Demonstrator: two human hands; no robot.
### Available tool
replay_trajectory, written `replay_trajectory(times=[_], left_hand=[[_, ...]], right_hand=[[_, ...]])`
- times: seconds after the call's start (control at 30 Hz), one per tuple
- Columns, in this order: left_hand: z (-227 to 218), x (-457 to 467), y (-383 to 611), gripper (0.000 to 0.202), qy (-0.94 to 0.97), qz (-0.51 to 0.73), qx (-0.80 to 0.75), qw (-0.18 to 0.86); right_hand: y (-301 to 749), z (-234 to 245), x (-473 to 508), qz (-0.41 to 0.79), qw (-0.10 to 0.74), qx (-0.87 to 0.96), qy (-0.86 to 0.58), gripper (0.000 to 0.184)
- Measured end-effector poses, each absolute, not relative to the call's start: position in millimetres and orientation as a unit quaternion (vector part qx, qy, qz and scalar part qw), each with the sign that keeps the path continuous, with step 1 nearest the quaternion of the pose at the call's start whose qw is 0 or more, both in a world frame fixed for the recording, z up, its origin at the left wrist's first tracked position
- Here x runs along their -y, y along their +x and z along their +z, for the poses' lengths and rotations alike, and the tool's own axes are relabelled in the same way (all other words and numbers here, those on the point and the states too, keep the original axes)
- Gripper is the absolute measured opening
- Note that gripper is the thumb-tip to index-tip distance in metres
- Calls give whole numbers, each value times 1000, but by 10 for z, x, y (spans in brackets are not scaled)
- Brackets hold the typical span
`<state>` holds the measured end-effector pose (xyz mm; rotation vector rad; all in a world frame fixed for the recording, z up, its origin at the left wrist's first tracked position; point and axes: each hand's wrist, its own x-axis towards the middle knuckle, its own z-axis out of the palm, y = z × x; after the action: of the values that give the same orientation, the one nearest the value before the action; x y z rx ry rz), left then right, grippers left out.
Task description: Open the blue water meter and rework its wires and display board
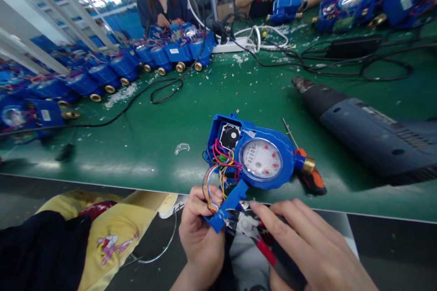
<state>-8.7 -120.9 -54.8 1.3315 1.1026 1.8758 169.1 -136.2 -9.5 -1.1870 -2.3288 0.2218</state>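
Note:
A blue water meter (262,159) with a round clear dial and a brass fitting lies near the table's front edge. Coloured wires (221,159) run from its open box down to a small blue plastic piece (227,209). My left hand (201,232) pinches that piece just off the table edge. In my right hand (307,236) are red-and-black pliers (264,248), their jaws against the lower part of the blue piece. Whitish material sits at the jaws; I cannot tell what it is.
A heat gun (362,132) lies at the right, with an orange-handled screwdriver (312,179) beside the meter. A clear plastic scrap (182,148) is left of it. More blue meters (119,68) line the left. Black cables and a white power strip (232,45) cross the back, where co-workers sit.

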Motion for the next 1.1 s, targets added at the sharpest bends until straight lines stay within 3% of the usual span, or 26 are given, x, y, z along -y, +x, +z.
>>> replay_trajectory(times=[0.27,0.53,0.7,0.9,1.1], left_hand=[[-506,1201,-119,34,536,703,-400,244],[-431,1167,-127,30,557,696,-396,221],[-463,1196,-79,29,520,708,-408,249],[-498,1234,-68,30,466,700,-431,327],[-501,1252,-99,28,464,694,-430,344]], right_hand=[[1660,-80,1359,53,275,859,-429,52],[1632,-51,1356,109,322,843,-417,45],[1659,-4,1362,151,344,799,-470,43],[1714,-50,1372,171,303,821,-452,47],[1674,-23,1318,85,281,850,-437,48]])
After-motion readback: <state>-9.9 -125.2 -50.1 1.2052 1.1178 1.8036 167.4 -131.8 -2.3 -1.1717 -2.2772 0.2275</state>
